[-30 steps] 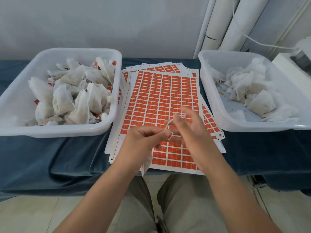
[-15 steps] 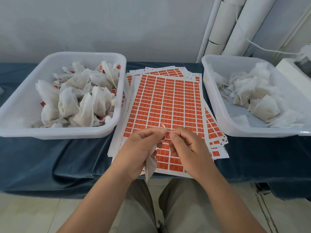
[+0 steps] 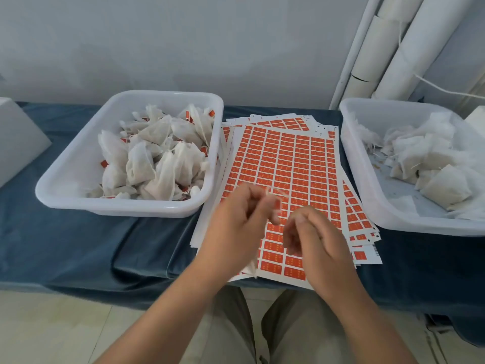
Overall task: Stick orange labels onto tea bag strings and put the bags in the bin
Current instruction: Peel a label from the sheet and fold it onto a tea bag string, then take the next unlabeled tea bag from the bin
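My left hand (image 3: 236, 227) hovers over the orange label sheets (image 3: 288, 158) and pinches a white tea bag string (image 3: 274, 191). The tea bag (image 3: 251, 269) hangs under that palm with only a corner showing. My right hand (image 3: 317, 240) is just to the right and apart from the left, its fingers curled down toward the near rows of labels; blur hides whether it holds a label. The left bin (image 3: 126, 207) holds several bags with orange labels. The right bin (image 3: 367, 206) holds several bags with no labels showing.
Everything sits on a table draped in blue cloth (image 3: 105, 245). A white box (image 3: 15, 137) stands at the far left, and white pipes (image 3: 393, 48) run up the wall at the back right. My knees are under the near table edge.
My hands were pinched together on the string and have drawn apart. The right hand has dropped toward the near labels, while the left keeps the string and bag.
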Tool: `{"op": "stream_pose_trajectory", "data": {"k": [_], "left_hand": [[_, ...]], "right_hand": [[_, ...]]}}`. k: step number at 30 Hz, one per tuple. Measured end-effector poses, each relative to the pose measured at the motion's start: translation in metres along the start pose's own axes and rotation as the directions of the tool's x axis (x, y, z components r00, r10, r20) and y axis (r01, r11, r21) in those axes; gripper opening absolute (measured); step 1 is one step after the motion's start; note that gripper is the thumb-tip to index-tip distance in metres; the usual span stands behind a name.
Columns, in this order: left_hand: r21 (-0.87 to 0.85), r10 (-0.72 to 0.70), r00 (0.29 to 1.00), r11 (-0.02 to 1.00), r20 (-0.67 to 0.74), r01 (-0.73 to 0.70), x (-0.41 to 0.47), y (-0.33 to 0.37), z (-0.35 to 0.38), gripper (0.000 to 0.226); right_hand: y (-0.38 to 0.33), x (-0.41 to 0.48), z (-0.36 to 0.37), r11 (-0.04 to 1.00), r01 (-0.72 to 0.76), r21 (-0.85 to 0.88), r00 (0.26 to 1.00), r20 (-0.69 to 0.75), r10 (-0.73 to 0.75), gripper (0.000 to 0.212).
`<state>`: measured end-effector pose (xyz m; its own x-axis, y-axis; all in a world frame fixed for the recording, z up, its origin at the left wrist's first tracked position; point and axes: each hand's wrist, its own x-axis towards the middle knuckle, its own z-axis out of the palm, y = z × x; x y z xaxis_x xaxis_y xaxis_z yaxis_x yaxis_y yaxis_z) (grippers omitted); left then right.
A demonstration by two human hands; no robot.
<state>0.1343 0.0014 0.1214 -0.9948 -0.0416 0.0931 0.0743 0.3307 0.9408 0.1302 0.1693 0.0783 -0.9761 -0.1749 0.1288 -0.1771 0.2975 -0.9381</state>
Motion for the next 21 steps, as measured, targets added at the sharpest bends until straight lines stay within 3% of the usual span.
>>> {"op": "stream_pose_trajectory", "data": {"k": [4,6,7,9,10,11,12,13,14,15,16,17,21], "left_hand": [[-0.081,-0.021,0.955,0.997,-0.296,-0.003,0.038,0.023,-0.044,0.017],[-0.228,-0.101,0.916,0.974,-0.389,0.011,0.073,0.027,-0.075,0.024],[-0.413,-0.181,0.907,0.911,-0.380,0.009,0.093,0.027,-0.090,0.027],[-0.815,-0.350,0.894,0.578,-0.279,-0.028,0.131,0.024,-0.115,0.030],[-0.876,-0.417,0.876,0.483,-0.244,-0.015,0.147,0.018,-0.124,0.030],[-0.845,-0.447,0.850,0.535,-0.279,0.005,0.161,0.011,-0.132,0.029],[-0.732,-0.434,0.833,0.680,-0.343,0.052,0.171,0.002,-0.138,0.027],[-0.505,-0.361,0.830,0.855,-0.425,0.113,0.178,-0.009,-0.144,0.025],[-0.203,-0.255,0.834,0.963,-0.488,0.176,0.183,-0.021,-0.151,0.022],[0.083,-0.153,0.839,0.970,-0.522,0.229,0.183,-0.030,-0.158,0.020],[0.261,-0.082,0.838,0.930,-0.539,0.259,0.184,-0.041,-0.166,0.019],[0.312,-0.063,0.838,0.911,-0.542,0.270,0.183,-0.050,-0.174,0.019],[0.240,-0.103,0.791,0.922,-0.603,0.303,0.176,-0.074,-0.193,0.027]], "right_hand": [[-0.001,0.001,-0.006,1.000,-0.005,0.007,1.000,-0.028,0.005,0.034],[0.001,0.002,-0.008,0.999,-0.034,-0.003,0.999,-0.017,0.034,0.036],[0.003,0.001,-0.008,0.999,-0.047,-0.004,0.999,-0.010,0.046,0.036],[0.006,0.000,-0.007,0.998,-0.055,-0.015,0.998,0.000,0.055,0.036],[0.008,-0.001,-0.007,0.998,-0.055,-0.019,0.998,0.005,0.055,0.035],[0.010,-0.002,-0.007,0.998,-0.054,-0.021,0.998,0.011,0.055,0.035],[0.011,-0.004,-0.006,0.998,-0.053,-0.021,0.998,0.018,0.053,0.034],[0.012,-0.006,-0.007,0.998,-0.051,-0.020,0.998,0.026,0.052,0.034],[0.013,-0.008,-0.007,0.998,-0.052,-0.020,0.998,0.031,0.052,0.034],[0.015,-0.009,-0.009,0.998,-0.052,-0.023,0.998,0.032,0.052,0.035],[0.015,-0.010,-0.011,0.998,-0.053,-0.028,0.998,0.027,0.053,0.036],[0.016,-0.011,-0.014,0.998,-0.057,-0.033,0.998,0.018,0.057,0.036],[0.014,-0.008,-0.033,0.992,-0.084,-0.094,0.996,-0.025,0.082,0.035]]}}
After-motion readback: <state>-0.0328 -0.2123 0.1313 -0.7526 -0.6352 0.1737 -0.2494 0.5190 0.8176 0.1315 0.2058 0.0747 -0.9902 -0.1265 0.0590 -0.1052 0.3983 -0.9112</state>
